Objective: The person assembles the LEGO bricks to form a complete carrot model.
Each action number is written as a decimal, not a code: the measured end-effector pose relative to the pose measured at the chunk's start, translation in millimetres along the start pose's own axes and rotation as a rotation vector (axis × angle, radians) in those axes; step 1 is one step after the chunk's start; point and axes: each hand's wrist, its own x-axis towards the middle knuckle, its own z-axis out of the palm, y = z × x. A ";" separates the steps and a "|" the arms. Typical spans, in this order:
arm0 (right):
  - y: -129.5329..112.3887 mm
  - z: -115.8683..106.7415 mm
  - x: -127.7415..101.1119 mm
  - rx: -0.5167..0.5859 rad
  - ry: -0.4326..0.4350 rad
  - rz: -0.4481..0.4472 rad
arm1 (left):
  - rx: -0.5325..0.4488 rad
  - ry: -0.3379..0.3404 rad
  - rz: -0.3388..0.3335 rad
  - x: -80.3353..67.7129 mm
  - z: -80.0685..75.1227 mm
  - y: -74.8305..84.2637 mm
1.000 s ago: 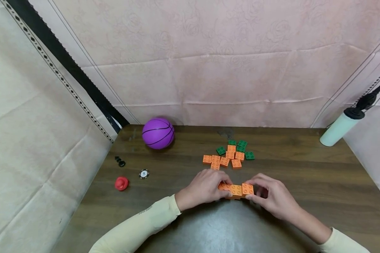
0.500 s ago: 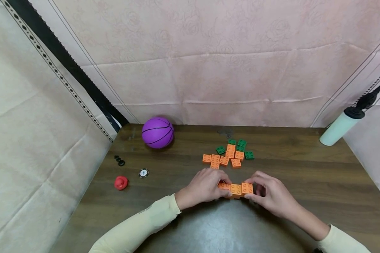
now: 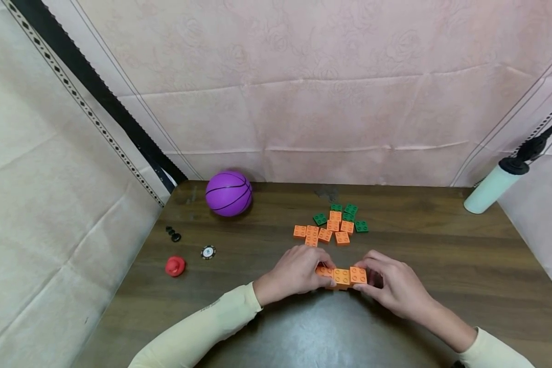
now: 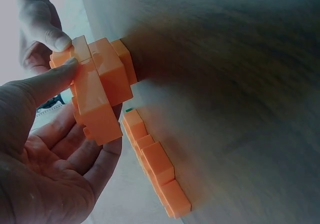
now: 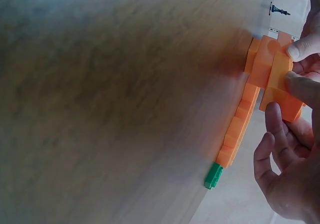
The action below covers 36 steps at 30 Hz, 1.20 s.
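L hand [image 3: 299, 273] pinches L end of orange brick assy [image 3: 342, 276], R hand [image 3: 393, 283] pinches R end. Assy btwn hands. Other orange bricks [image 3: 312, 232] + green bricks [image 3: 361, 226] just beyond on surface [image 3: 432, 240], purple ball [image 3: 229, 193] farther L.

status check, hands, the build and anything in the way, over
Left hand grips left end of orange brick build. Right hand pinches right end. Orange bricks and green bricks lie beyond, blocking neither hand.
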 end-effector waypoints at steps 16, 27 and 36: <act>-3.0 -3.1 -3.8 -0.014 -0.018 0.030 | 0.060 -0.010 -0.004 -2.0 0.1 3.9; -2.2 -1.7 -2.1 -0.070 -0.015 -0.015 | 0.106 0.108 -0.046 -21.6 2.6 -2.0; 4.4 -6.0 3.6 -0.087 -0.067 -0.038 | 0.042 0.093 -0.017 -20.2 1.0 -5.9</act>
